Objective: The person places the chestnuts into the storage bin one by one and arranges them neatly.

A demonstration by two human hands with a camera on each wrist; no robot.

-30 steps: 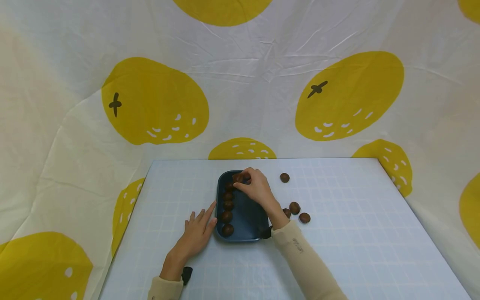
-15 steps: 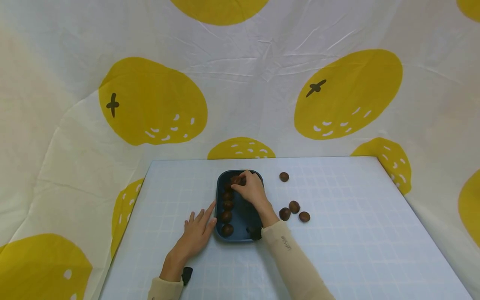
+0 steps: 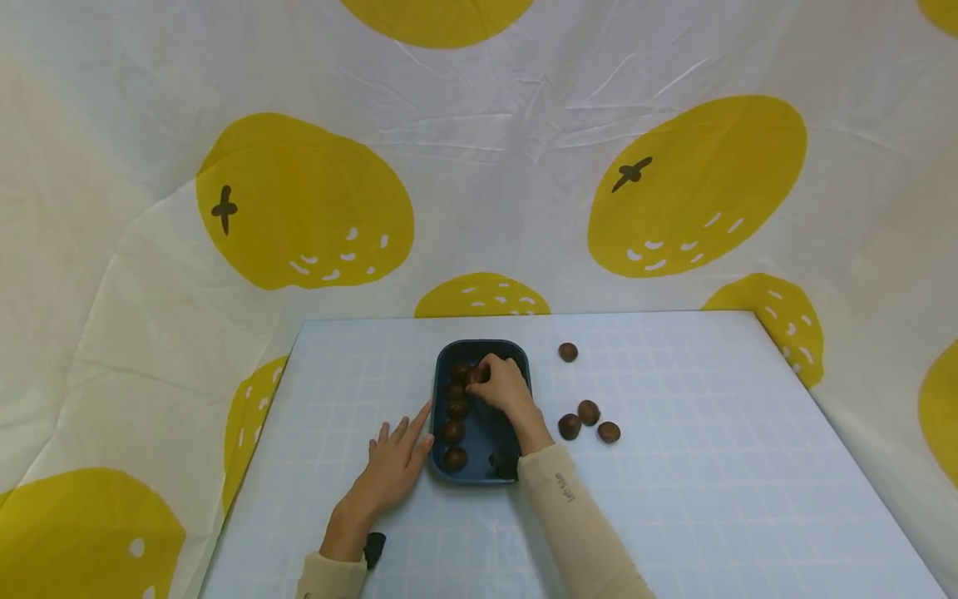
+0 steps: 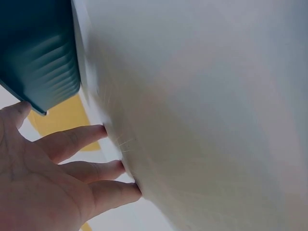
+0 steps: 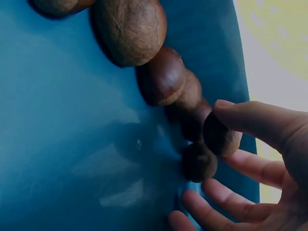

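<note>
A dark blue tray holds a row of brown chestnuts along its left side. My right hand is inside the tray's far half, pinching a chestnut between thumb and index finger. Just beside it, another chestnut lies near the other fingertips. My left hand lies palm down with spread fingers at the tray's left side. In the left wrist view a fingertip of this hand touches the tray's rim, and its other fingertips rest on the table.
To the tray's right, a cluster of chestnuts lies on the white gridded table. A lone chestnut sits farther back. Behind the table hangs a white cloth with yellow fruit prints.
My right hand has shifted left, then slightly nearer me within the tray, still pinching the chestnut. My left hand has stayed in place.
</note>
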